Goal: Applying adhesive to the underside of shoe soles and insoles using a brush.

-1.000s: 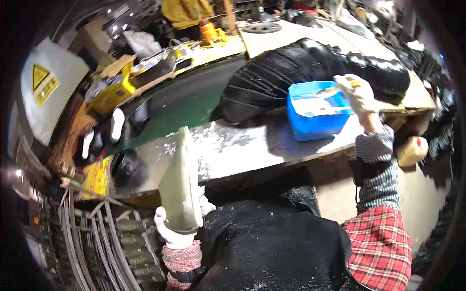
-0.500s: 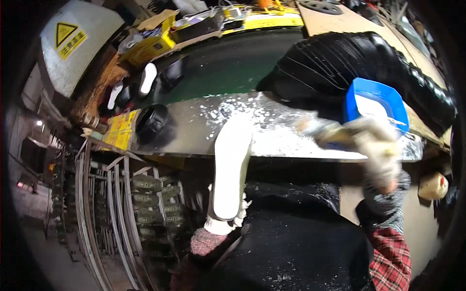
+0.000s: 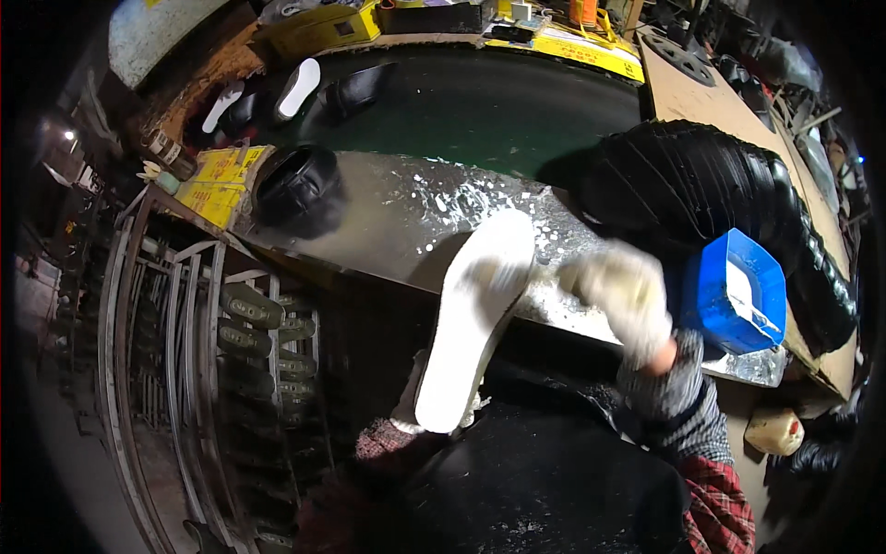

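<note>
While L hand [image 3: 408, 406] has its grip clamped under white sole [image 3: 457, 355], ctr of frame, R hand [image 3: 626, 291] is blurred, can't tell its grip; best hold sole steady, R passes even.

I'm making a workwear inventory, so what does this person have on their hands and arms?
The right hand wears a soiled off-white glove, blurred here, with a grey-and-black patterned cuff and a red plaid sleeve. The left hand is mostly hidden; below it show a red-and-white speckled cuff and a dark reddish sleeve.
</note>
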Tool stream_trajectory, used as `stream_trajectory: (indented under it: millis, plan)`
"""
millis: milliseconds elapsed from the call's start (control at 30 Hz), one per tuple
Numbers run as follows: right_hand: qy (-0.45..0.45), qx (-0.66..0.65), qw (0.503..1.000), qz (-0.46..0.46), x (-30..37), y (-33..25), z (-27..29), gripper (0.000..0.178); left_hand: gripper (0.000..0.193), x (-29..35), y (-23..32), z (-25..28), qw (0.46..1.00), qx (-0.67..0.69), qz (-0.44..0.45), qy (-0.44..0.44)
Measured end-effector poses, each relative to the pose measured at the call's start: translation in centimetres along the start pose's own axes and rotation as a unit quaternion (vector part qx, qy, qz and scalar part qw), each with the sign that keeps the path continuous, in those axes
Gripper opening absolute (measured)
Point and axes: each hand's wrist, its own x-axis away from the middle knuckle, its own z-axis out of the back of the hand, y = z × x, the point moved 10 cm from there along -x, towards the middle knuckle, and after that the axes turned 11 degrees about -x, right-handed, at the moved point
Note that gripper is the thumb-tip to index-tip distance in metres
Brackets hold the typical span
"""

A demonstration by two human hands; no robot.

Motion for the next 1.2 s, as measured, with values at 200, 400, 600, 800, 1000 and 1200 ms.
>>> stream_trajectory:
  millis: [200,400,600,800,1000,1200]
  plan:
    - [-0.196,0.174,0.953,0.152,-1.3,-4.8,-6.3,0.019,0.089,0.1,0.3,0.9,0.993,-0.094,-0.06,0.044]
    - [-0.13,-0.043,0.988,-0.073,1.2,-1.5,-5.7,0.01,0.078,-0.4,0.9,-0.8,0.987,-0.07,-0.096,0.109]
    - [-0.313,-0.013,0.948,-0.059,7.6,-2.4,-8.3,0.024,0.064,0.9,4.4,-4.9,0.81,-0.469,-0.259,0.238]
    - [-0.275,-0.037,0.958,0.075,7.8,-3.8,-7.1,0.019,0.074,-0.3,2.6,-1.1,0.962,-0.194,-0.147,0.128]
    - [0.087,-0.061,0.988,-0.113,2.9,5.5,5.6,0.034,0.064,0.8,1.1,1.1,0.996,-0.049,-0.075,0.005]
    - [-0.152,0.357,0.897,0.21,1.6,-1.8,-2.0,0.029,0.074,3.3,3.0,5.1,0.896,-0.368,-0.053,0.243]
